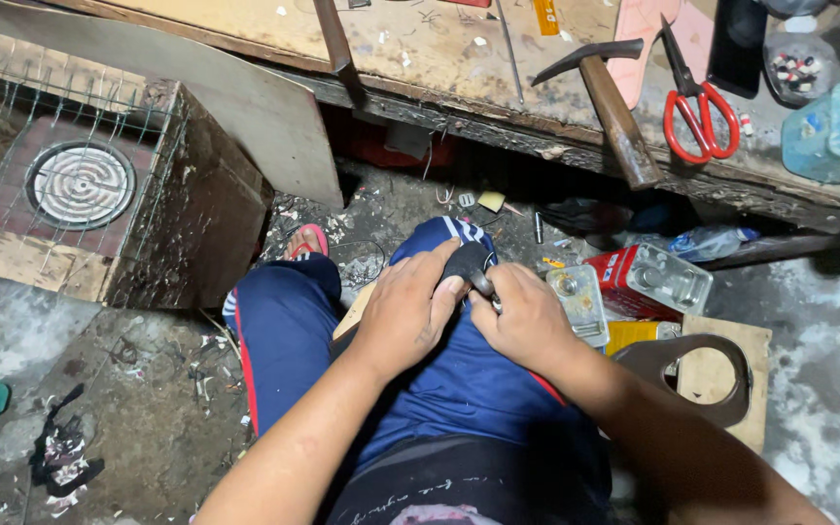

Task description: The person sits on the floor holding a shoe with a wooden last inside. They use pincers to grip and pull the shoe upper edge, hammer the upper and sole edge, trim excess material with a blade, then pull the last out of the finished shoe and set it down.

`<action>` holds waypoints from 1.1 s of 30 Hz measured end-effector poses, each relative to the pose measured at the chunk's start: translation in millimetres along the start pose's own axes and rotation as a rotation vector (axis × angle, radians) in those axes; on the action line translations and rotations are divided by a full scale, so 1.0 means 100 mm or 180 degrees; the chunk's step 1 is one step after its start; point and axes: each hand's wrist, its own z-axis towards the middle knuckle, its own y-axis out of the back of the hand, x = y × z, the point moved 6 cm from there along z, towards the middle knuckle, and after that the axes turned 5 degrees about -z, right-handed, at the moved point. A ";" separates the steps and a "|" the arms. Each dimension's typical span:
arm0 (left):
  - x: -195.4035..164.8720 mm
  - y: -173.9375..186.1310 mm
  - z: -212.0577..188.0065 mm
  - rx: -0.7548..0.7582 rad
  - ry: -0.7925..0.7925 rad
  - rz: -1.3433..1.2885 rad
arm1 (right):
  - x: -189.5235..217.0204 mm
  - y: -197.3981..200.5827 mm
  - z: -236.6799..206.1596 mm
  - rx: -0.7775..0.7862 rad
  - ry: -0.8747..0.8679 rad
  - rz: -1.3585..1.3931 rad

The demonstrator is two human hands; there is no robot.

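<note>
Resting on the right knee of the seated person, a small black piece (466, 261) is held between both hands, well above the littered concrete floor (148, 428). The left hand (405, 309) is curled over the piece's near side, thumb and fingers closed against it; the right hand (527, 319) is closed as well, its fingertips pinched at the piece's lower right edge, where something small and pale, possibly a tool tip or a fastener, is just visible. What exactly is pinched there cannot be told, as the fingers cover it.

The step in hand is judged to be close fitting or shaping work on the black piece, with the knee used as a support. It appears to be in mid-course: the piece is gripped firmly by both hands and nothing is being set down or picked up.

For the next move, a steady hold from the left hand would be called for, so that the piece is kept from sliding off the blue trouser cloth, while fine pressure is applied by the right fingertips at the edge. A slip toward the left thumb is the risk to be guarded against.

Other tools lie unused and well apart on the worn wooden bench (420, 58): a hammer (605, 97) and red-handled scissors (697, 107). Metal cans (648, 277) stand on the floor just beside the right hand, and a cut wooden board (721, 374) lies near the right forearm.
</note>
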 end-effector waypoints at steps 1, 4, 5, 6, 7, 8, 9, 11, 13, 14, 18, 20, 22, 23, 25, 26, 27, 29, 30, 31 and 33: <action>-0.01 0.02 0.00 -0.0030 -0.0017 0.0010 | 0.02 0.02 0.00 0.0110 -0.0005 -0.0006; -0.09 -0.01 -0.03 0.0133 0.0000 0.0037 | 0.03 0.10 -0.17 0.1001 -0.0297 -0.0162; -0.12 -0.03 -0.02 0.0220 -0.0004 0.0053 | 0.02 0.12 -0.24 0.1373 -0.0432 -0.0242; -0.14 -0.04 -0.02 0.0223 0.0022 0.0040 | 0.03 0.13 -0.26 0.1542 -0.0536 -0.0212; -0.15 -0.05 -0.02 0.0221 0.0052 0.0030 | 0.03 0.13 -0.28 0.1713 -0.0634 -0.0180; -0.16 -0.06 -0.01 0.0218 0.0075 0.0028 | 0.03 0.11 -0.29 0.1873 -0.0728 -0.0144; -0.14 -0.08 0.02 0.0280 0.0127 -0.0137 | 0.02 0.11 -0.27 0.1896 -0.0757 -0.0198; -0.10 -0.12 0.07 0.0375 0.0252 -0.0474 | 0.00 0.09 -0.22 0.1967 -0.0790 -0.0319; -0.12 -0.12 0.08 0.0306 0.0175 -0.0237 | -0.01 0.11 -0.20 0.1924 -0.0760 -0.0023; -0.14 -0.12 0.08 0.0263 0.0106 -0.0101 | -0.01 0.13 -0.19 0.1868 -0.0732 0.0118; -0.21 -0.15 -0.02 0.0300 0.0145 0.0180 | 0.00 0.29 -0.24 0.1536 -0.0662 0.0313; -0.25 -0.15 -0.04 0.0307 0.0102 0.0239 | 0.06 0.35 -0.24 0.1323 -0.0461 0.0094; -0.30 -0.16 -0.06 0.0257 0.0045 0.0345 | 0.10 0.37 -0.25 0.1352 -0.0475 -0.0182; -0.32 -0.16 -0.08 0.0231 0.0022 0.0394 | 0.11 0.39 -0.25 0.1374 -0.0482 -0.0320; -0.36 -0.17 -0.12 0.0221 -0.0012 0.0496 | 0.16 0.45 -0.26 0.1422 -0.0441 -0.0637; -0.37 -0.17 -0.14 0.0215 -0.0035 0.0543 | 0.17 0.48 -0.28 0.1442 -0.0423 -0.0801; -0.39 -0.18 -0.16 0.0230 -0.0136 0.0538 | 0.16 0.49 -0.32 0.1705 -0.0496 -0.0873; -0.41 -0.19 -0.21 0.0275 -0.0310 0.0529 | 0.14 0.47 -0.42 0.2254 -0.0650 -0.0994; -0.40 -0.19 -0.23 0.0303 -0.0315 0.0502 | 0.16 0.47 -0.43 0.2293 -0.0594 -0.0979; -0.38 -0.19 -0.24 0.0337 -0.0318 0.0469 | 0.18 0.45 -0.44 0.2336 -0.0545 -0.0964; -0.32 -0.18 -0.22 0.0432 -0.0251 0.0241 | 0.21 0.40 -0.43 0.2327 -0.0515 -0.0918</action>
